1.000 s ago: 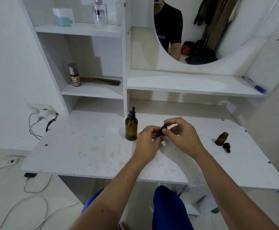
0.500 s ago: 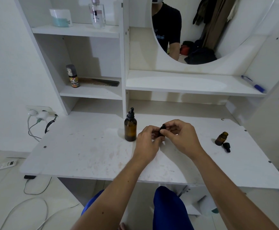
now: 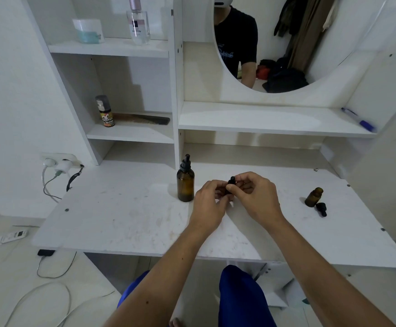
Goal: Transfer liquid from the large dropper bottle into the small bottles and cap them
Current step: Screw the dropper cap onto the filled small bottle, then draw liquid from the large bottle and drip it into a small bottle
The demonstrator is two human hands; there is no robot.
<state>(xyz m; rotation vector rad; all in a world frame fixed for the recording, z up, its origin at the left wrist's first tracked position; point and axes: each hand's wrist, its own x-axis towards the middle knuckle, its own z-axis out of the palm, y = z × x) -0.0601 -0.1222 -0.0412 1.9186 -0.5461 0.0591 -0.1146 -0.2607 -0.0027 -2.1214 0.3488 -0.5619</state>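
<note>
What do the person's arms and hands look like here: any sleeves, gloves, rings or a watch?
Both forearms are bare to the bottom edge of the head view, with no sleeves in sight. The left hand and right hand wear no gloves, and no watch, bracelet or ring shows on the wrists or fingers. A few small dark moles dot the left forearm.

We face a white vanity with a scuffed surface (image 3: 126,223), shelves (image 3: 131,135) and a round mirror (image 3: 286,43). A socket (image 3: 58,161) sits on the white wall at left, and cables (image 3: 51,279) trail over the pale floor (image 3: 8,267).
</note>
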